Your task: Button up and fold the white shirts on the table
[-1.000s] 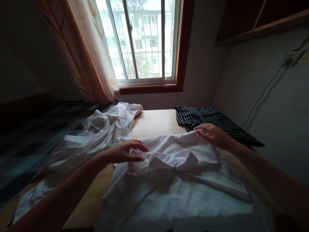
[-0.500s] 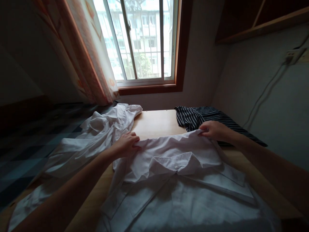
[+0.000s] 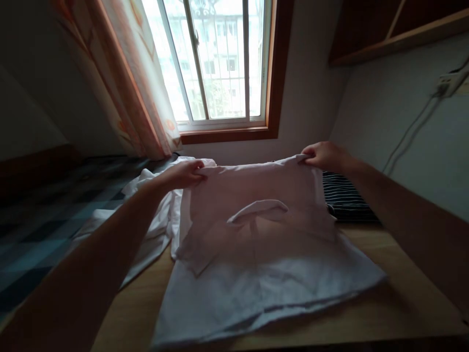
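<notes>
A white collared shirt hangs from both hands, its far edge lifted and its lower part spread over the wooden table. My left hand pinches the far left corner of the cloth. At the far right corner, my right hand grips the same edge between thumb and fingers, a little higher than the left. The shirt's collar stands up in the middle, partly folded over. Light from the window shows through the raised cloth.
Another white garment lies crumpled at the left, partly behind my left arm. A black striped garment sits at the right, under my right forearm. A checked cloth covers the surface at far left. Behind are a window and curtain.
Both hands have raised the shirt's far edge upward. Its near hem has slid away from me and now shows on the table, while the lifted cloth hides part of the striped garment.
</notes>
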A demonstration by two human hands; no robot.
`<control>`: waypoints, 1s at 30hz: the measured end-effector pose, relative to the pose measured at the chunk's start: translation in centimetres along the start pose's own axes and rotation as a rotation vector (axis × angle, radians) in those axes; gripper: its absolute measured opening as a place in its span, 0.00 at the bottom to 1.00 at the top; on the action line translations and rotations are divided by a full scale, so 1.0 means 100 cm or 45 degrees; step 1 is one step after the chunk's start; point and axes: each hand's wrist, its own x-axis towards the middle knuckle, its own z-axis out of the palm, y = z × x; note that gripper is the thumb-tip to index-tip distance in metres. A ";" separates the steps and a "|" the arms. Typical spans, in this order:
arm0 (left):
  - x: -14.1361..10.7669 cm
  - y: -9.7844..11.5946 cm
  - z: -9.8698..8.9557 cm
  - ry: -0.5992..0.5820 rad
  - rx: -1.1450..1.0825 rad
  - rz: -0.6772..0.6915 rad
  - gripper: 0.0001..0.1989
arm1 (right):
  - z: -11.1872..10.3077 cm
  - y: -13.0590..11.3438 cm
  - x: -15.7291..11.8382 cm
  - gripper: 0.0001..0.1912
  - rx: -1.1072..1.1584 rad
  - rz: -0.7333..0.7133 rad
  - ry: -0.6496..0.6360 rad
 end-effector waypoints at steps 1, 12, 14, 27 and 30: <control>0.008 0.000 0.001 0.028 0.067 -0.045 0.18 | 0.005 -0.002 0.008 0.14 -0.037 0.041 0.026; 0.026 0.021 0.112 0.347 0.108 -0.083 0.18 | 0.111 -0.036 0.005 0.24 -0.022 -0.062 0.236; 0.013 0.021 0.125 0.224 -0.016 0.096 0.18 | 0.123 -0.041 -0.012 0.26 0.106 -0.197 0.126; -0.025 0.014 0.156 0.219 -0.221 0.185 0.10 | 0.144 -0.059 -0.047 0.10 0.123 -0.049 -0.020; -0.025 0.018 0.148 0.302 -0.193 0.127 0.11 | 0.139 -0.062 -0.048 0.11 0.167 -0.041 0.107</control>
